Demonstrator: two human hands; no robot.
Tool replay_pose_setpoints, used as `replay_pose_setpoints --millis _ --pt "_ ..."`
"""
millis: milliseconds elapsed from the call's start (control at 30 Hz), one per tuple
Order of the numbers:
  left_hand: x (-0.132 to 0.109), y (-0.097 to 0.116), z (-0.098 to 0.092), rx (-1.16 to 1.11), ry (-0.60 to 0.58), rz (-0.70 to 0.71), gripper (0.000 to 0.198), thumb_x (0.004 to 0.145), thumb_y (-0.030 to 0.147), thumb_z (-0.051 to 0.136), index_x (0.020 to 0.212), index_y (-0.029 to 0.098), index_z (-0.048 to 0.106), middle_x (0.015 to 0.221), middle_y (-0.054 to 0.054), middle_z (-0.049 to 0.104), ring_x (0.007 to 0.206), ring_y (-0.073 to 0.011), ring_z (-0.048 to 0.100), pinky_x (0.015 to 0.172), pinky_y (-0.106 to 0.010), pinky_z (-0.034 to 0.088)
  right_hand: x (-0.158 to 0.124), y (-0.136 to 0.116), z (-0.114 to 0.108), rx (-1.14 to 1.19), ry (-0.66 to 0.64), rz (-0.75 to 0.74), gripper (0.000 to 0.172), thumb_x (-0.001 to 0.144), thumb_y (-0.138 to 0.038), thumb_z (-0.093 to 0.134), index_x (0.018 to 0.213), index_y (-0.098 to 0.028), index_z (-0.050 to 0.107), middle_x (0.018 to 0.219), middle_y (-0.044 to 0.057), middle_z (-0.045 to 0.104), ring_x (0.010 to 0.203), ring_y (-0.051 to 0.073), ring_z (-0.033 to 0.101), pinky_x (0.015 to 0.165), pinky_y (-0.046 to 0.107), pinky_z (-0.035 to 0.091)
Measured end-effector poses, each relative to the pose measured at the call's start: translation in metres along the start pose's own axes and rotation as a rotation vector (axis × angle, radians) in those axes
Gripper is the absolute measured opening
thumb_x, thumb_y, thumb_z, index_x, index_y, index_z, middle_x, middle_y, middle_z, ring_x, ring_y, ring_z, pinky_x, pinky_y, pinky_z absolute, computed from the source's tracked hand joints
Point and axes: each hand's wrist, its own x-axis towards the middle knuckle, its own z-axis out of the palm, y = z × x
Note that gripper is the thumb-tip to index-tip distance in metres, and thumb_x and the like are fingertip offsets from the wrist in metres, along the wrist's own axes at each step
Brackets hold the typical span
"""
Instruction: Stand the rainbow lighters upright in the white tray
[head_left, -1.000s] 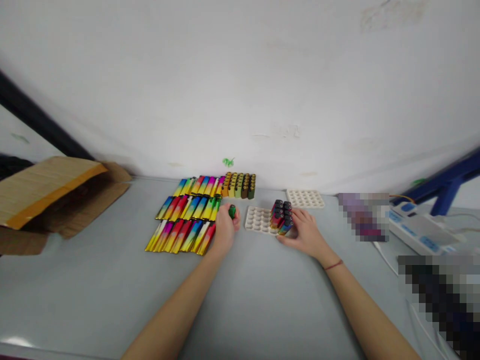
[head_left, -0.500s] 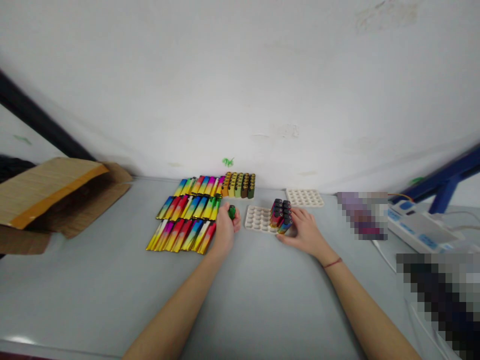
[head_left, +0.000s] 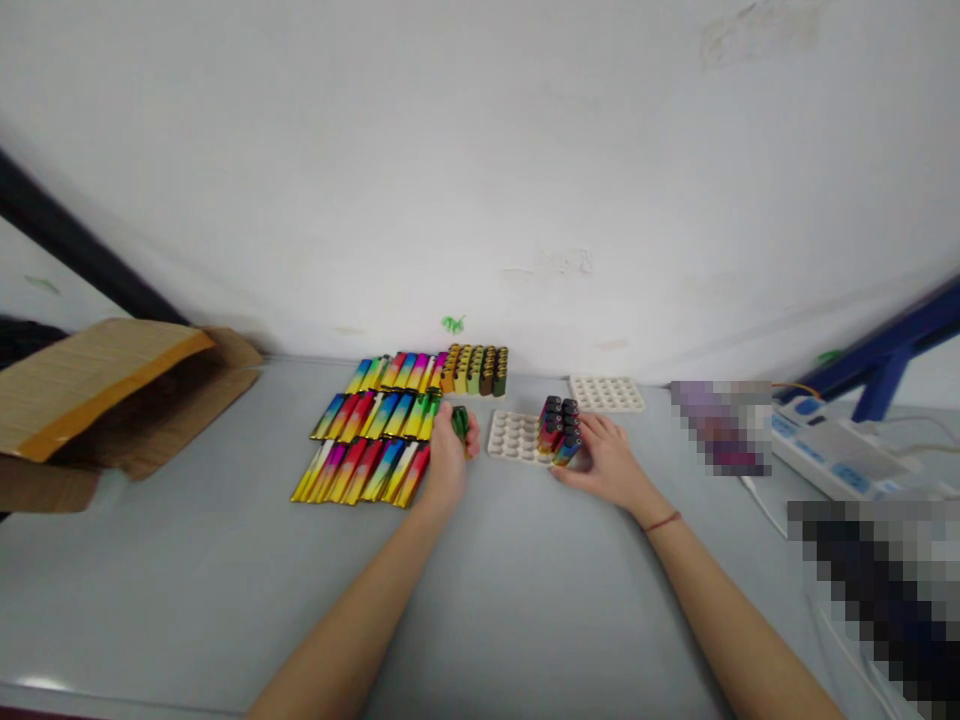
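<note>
My left hand (head_left: 452, 450) is closed around a lighter with a green top (head_left: 460, 420); its lower part is hidden in the fingers. Flat rows of shiny rainbow-coloured lighters (head_left: 360, 470) lie just left of that hand. To the right, a white tray with round holes (head_left: 504, 438) has a group of upright black-topped lighters (head_left: 553, 425) at its right end. My right hand (head_left: 604, 460) curls round the right and front of this group, thumb low in front, holding a blue-and-yellow lighter (head_left: 568, 448). Its fingertips are partly hidden.
Upright lighters in gold, green and brown (head_left: 476, 370) stand near the wall. A second white holed tray (head_left: 607, 392) lies at the back right. An open cardboard box (head_left: 112, 390) is at the left; a white power strip (head_left: 832, 450) and cables are at the right.
The lighter in my left hand has tilted slightly, and more of its green part shows. My right hand stays by the group in the tray. The view has shifted a little.
</note>
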Motion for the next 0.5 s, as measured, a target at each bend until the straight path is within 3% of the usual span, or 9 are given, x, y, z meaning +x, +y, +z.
replay_pose_setpoints --millis 133,233,367,500 --pt "-0.002 -0.003 -0.002 0.106 -0.068 0.189 0.031 0.086 0.048 0.045 0.082 0.019 0.054 0.055 0.004 0.047 0.048 -0.0105 0.045 0.048 -0.022 0.036 0.001 -0.001 0.0 0.0 -0.011 0.009 0.064 0.074 -0.052 0.071 0.126 -0.017 0.057 0.13 0.016 0.06 0.119 0.036 0.051 0.097 0.052 0.041" --pt "-0.01 -0.003 -0.001 0.197 -0.146 0.29 0.022 0.086 0.038 0.054 0.1 0.022 0.051 0.069 0.003 0.058 0.059 -0.0122 0.054 0.06 -0.024 0.045 0.001 -0.001 0.0 0.002 -0.015 0.012 0.067 0.074 -0.052 0.071 0.128 -0.016 0.055 0.132 0.017 0.059 0.12 0.036 0.051 0.098 0.052 0.04" --pt "-0.021 -0.008 0.007 0.326 -0.253 0.332 0.023 0.085 0.038 0.06 0.1 0.021 0.057 0.097 -0.006 0.065 0.086 -0.0176 0.064 0.081 -0.031 0.052 0.001 -0.001 0.0 0.01 -0.016 0.009 0.068 0.074 -0.052 0.072 0.13 -0.018 0.054 0.132 0.017 0.059 0.121 0.036 0.05 0.099 0.052 0.039" --pt "-0.026 -0.016 0.014 0.423 -0.34 0.434 0.023 0.086 0.036 0.061 0.101 0.02 0.067 0.106 -0.009 0.065 0.102 -0.0214 0.062 0.09 -0.032 0.051 0.001 -0.001 0.0 0.008 -0.022 0.018 0.07 0.073 -0.05 0.072 0.131 -0.017 0.054 0.134 0.016 0.058 0.121 0.036 0.05 0.097 0.051 0.04"
